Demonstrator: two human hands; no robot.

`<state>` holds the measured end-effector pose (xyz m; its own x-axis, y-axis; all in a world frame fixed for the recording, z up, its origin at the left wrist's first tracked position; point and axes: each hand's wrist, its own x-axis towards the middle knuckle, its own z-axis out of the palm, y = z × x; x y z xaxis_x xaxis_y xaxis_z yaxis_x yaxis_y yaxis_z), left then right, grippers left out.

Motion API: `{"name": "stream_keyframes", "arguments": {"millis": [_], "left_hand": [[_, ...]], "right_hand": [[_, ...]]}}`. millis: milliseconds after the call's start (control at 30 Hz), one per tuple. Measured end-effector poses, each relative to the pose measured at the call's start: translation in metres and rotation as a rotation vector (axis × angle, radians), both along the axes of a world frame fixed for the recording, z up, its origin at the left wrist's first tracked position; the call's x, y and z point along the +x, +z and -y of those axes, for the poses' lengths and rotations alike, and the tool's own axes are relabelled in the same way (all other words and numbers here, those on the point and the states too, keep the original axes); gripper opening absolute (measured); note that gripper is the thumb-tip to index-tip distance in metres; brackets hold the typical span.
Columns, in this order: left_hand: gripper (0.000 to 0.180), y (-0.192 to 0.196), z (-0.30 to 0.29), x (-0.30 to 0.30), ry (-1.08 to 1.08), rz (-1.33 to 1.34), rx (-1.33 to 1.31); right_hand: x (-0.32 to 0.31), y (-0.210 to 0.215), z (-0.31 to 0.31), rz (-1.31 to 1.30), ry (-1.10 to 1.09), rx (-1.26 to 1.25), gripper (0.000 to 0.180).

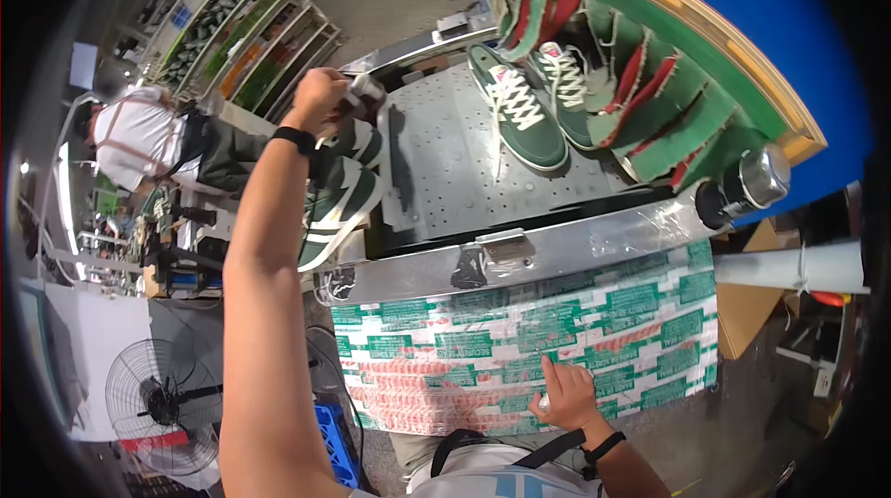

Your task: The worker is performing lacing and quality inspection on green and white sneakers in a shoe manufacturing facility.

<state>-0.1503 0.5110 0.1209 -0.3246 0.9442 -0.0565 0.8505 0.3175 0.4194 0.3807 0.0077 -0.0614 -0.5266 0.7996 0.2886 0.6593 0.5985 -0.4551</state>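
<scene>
My left hand (318, 94) is stretched far forward, its fingers curled beside a shiny metal cylinder at the machine's far-left corner; what they grip is hidden. Below that wrist, a dark green sneaker with white stripes (345, 210) stands at the machine's left edge, a second one partly behind it. My right hand (568, 396) is close to my body, over a tape-covered board (445, 312). Its index finger points outward while the others fold round a small pale thing too small to name. A green sneaker with white laces (529, 122) and its mate (568, 90) lie on the perforated metal plate (436, 164).
A curtain of green and red flaps (640, 99) hangs at the plate's right, under a wood-edged panel. A metal cylinder (763, 175) stands at the near-right corner. At left are a fan (162, 400), a shelf rack (251, 34) and another person (139, 136).
</scene>
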Motion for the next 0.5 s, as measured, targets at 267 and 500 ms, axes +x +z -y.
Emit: {"name": "stream_keyframes", "arguments": {"millis": [267,500], "left_hand": [[0.034,-0.004,0.024,0.101,-0.459,-0.731,-0.207],[0.133,-0.075,0.023,0.265,-0.145,0.249,-0.160]], "right_hand": [[0.003,0.001,0.003,0.022,-0.041,-0.020,0.076],[-0.001,0.002,-0.006,0.008,-0.014,0.000,0.076]]}}
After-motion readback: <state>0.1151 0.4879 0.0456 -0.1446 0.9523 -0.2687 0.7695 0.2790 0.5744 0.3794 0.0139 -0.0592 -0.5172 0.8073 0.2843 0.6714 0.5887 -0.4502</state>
